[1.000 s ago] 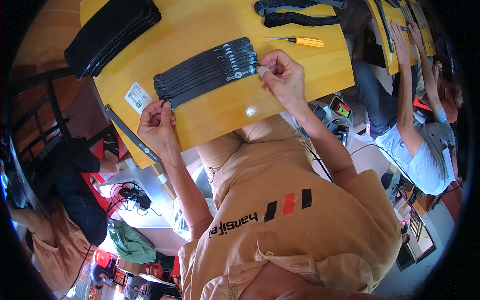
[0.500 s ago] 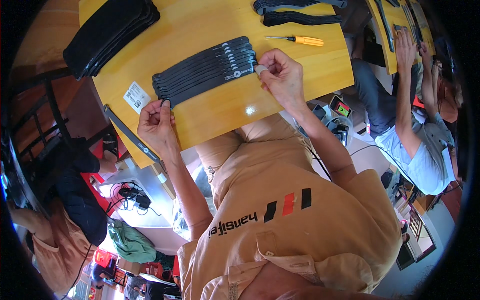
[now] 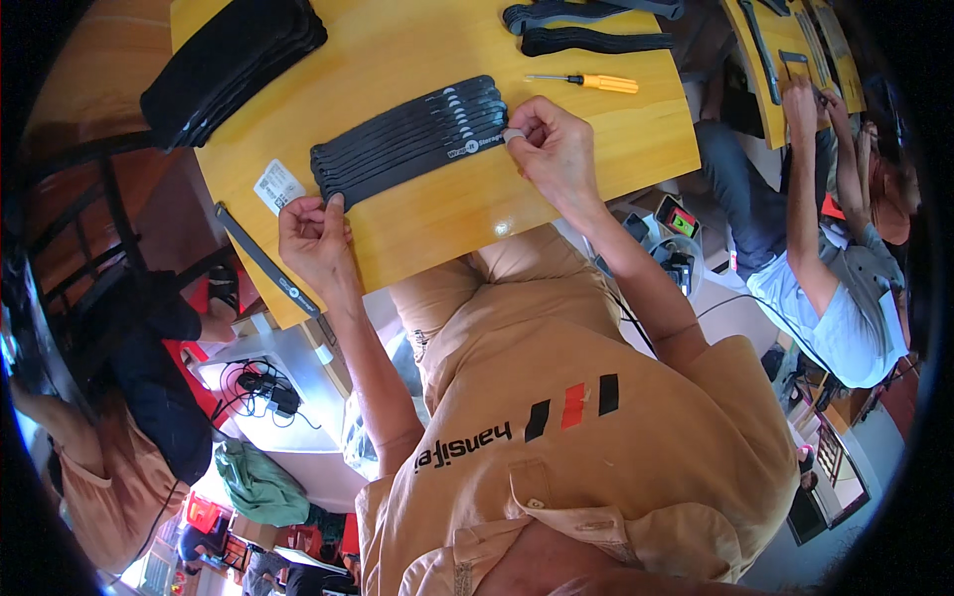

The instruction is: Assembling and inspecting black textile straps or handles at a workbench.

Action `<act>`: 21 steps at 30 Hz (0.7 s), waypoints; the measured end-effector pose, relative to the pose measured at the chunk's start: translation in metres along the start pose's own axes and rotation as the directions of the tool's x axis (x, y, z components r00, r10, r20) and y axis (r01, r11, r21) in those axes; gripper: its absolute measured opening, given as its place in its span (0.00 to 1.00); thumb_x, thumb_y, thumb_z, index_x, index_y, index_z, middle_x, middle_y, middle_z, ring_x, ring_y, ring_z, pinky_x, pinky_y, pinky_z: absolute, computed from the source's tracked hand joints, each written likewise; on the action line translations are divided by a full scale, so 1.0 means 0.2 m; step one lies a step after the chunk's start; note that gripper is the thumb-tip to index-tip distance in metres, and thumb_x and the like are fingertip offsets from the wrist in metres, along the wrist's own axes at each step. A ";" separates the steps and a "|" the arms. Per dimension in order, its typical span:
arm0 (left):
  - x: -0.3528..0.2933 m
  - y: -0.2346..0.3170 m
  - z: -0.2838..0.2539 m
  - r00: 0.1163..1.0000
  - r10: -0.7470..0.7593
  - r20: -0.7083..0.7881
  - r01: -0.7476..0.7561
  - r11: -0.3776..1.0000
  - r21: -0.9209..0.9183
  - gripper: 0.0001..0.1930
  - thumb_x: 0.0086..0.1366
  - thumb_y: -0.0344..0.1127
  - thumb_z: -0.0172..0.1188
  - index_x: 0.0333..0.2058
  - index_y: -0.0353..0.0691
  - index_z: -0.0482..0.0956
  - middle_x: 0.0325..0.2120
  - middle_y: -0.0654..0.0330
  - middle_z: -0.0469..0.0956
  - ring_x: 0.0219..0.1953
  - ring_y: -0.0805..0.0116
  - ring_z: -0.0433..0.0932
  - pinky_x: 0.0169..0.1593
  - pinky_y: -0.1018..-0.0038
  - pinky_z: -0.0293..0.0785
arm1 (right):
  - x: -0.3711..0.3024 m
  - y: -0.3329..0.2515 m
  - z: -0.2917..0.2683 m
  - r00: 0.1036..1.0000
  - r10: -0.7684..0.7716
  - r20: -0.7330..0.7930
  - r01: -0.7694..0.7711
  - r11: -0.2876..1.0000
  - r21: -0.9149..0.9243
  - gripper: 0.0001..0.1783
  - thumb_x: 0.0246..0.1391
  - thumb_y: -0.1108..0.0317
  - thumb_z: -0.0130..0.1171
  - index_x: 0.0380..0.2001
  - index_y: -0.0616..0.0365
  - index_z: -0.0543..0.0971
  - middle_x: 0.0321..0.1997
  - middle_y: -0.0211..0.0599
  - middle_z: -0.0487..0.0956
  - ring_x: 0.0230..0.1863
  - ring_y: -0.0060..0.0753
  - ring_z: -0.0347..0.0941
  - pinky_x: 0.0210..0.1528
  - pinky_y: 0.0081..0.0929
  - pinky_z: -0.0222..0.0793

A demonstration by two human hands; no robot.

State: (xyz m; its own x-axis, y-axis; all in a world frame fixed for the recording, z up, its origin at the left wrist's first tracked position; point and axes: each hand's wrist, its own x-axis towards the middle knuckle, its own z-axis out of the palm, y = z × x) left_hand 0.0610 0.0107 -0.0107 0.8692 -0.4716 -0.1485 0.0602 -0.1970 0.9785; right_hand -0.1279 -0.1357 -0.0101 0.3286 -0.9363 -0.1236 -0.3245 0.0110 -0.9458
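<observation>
A row of black storage straps (image 3: 412,139) lies overlapped like a fan on the yellow table (image 3: 397,240), with pale marks near their right ends. My left hand (image 3: 323,238) pinches the left end of the strap nearest me. At that strap's right end, my right hand (image 3: 552,154) is closed, thumb against fingers, and a light band shows around one digit. Close to my left hand lie a white printed label (image 3: 279,186) and a single black strap (image 3: 266,260), which runs along the table's left edge.
A thick stack of black straps (image 3: 234,70) sits at the far left. More bundled straps (image 3: 596,40) lie at the far right, beside a screwdriver with a yellow handle (image 3: 608,83). A co-worker (image 3: 830,288) sits at another table on the right; another person (image 3: 119,467) is at left.
The straps and both hands keep nearly the same places, with the whole table shifted slightly in view. The co-worker's hands at right have moved nearer to their body.
</observation>
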 end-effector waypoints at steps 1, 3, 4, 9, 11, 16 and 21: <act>0.00 -0.01 0.00 1.000 0.007 -0.001 -0.007 1.000 -0.003 0.08 0.51 0.22 0.60 0.26 0.36 0.69 0.15 0.66 0.68 0.14 0.83 0.65 0.17 0.89 0.59 | 0.00 -0.01 0.00 1.000 -0.007 -0.001 0.007 1.000 0.002 0.06 0.35 0.83 0.55 0.21 0.63 0.73 0.15 0.29 0.70 0.17 0.15 0.65 0.19 0.14 0.61; 0.01 -0.02 -0.01 1.000 0.016 0.020 -0.017 1.000 0.022 0.07 0.51 0.21 0.60 0.26 0.36 0.69 0.16 0.66 0.69 0.14 0.83 0.65 0.17 0.89 0.60 | 0.00 -0.02 0.00 0.998 -0.062 -0.011 0.061 0.993 -0.097 0.05 0.35 0.81 0.55 0.21 0.64 0.73 0.15 0.34 0.71 0.16 0.21 0.67 0.20 0.18 0.63; 0.01 -0.03 -0.02 0.999 0.025 0.020 -0.025 1.000 0.018 0.07 0.51 0.21 0.60 0.26 0.36 0.69 0.16 0.66 0.69 0.14 0.83 0.65 0.17 0.89 0.60 | 0.00 -0.02 0.00 0.997 -0.071 -0.014 0.069 0.993 -0.095 0.05 0.35 0.81 0.55 0.21 0.64 0.73 0.15 0.34 0.71 0.16 0.21 0.67 0.20 0.18 0.63; 0.00 0.04 -0.04 0.997 -0.026 0.076 0.028 0.999 -0.019 0.04 0.54 0.23 0.57 0.26 0.35 0.71 0.18 0.66 0.70 0.16 0.83 0.65 0.18 0.88 0.61 | 0.00 -0.05 -0.06 0.949 -0.314 0.033 0.300 0.866 -0.400 0.04 0.38 0.78 0.51 0.22 0.64 0.74 0.22 0.45 0.73 0.26 0.46 0.72 0.30 0.36 0.67; 0.00 0.04 -0.08 1.000 0.009 0.016 -0.009 1.000 0.014 0.03 0.56 0.26 0.56 0.29 0.34 0.72 0.20 0.64 0.71 0.18 0.81 0.67 0.20 0.87 0.64 | 0.00 -0.07 -0.12 0.952 -0.307 0.013 0.283 0.860 -0.425 0.05 0.39 0.78 0.51 0.23 0.64 0.74 0.25 0.45 0.73 0.28 0.47 0.71 0.32 0.37 0.67; -0.01 0.14 -0.03 0.916 0.391 0.093 -0.400 0.862 0.312 0.14 0.60 0.32 0.52 0.43 0.31 0.70 0.37 0.53 0.73 0.36 0.66 0.74 0.38 0.72 0.72 | -0.02 -0.13 -0.11 0.911 -0.411 0.032 0.369 0.779 -0.507 0.13 0.43 0.79 0.51 0.35 0.62 0.74 0.36 0.46 0.74 0.35 0.44 0.71 0.39 0.30 0.67; 0.04 0.07 0.08 0.742 0.420 0.522 -0.653 0.277 0.705 0.34 0.60 0.46 0.48 0.58 0.34 0.48 0.60 0.49 0.47 0.63 0.53 0.44 0.61 0.56 0.39 | -0.07 -0.10 0.09 0.812 -0.515 0.274 0.556 0.543 -0.629 0.33 0.52 0.56 0.49 0.57 0.61 0.56 0.62 0.43 0.54 0.63 0.41 0.48 0.62 0.40 0.44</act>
State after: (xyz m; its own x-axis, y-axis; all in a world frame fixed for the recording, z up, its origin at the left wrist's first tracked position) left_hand 0.0612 -0.0099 0.0004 0.4142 -0.8817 0.2261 -0.8968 -0.3527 0.2673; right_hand -0.1092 -0.1170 0.0043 0.6767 -0.6704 0.3044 -0.5515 -0.7354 -0.3936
